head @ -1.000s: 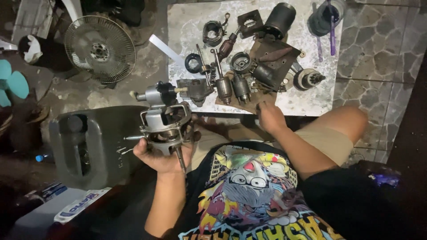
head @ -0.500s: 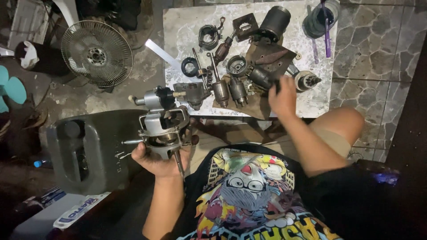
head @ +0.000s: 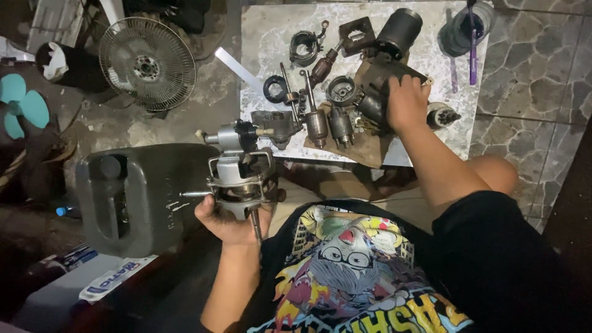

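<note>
My left hand grips a grey metal fan motor assembly from below, holding it upright over my lap; its shaft points down past my palm. My right hand reaches out onto a white marble slab, fingers down on a dark metal part among several greasy motor pieces. Whether that hand grips the part or only rests on it is unclear. A cylindrical motor housing lies just beyond my right hand, and a small rotor sits right of my wrist.
A round wire fan guard lies on the ground at the upper left, beside teal fan blades. A dark plastic jerrycan lies left of my knee. A clear jar with a purple tool stands on the slab's right corner.
My right hand has moved away from the slab's near edge, up and to the right, onto the dark parts. My left hand keeps holding the motor assembly in place.
</note>
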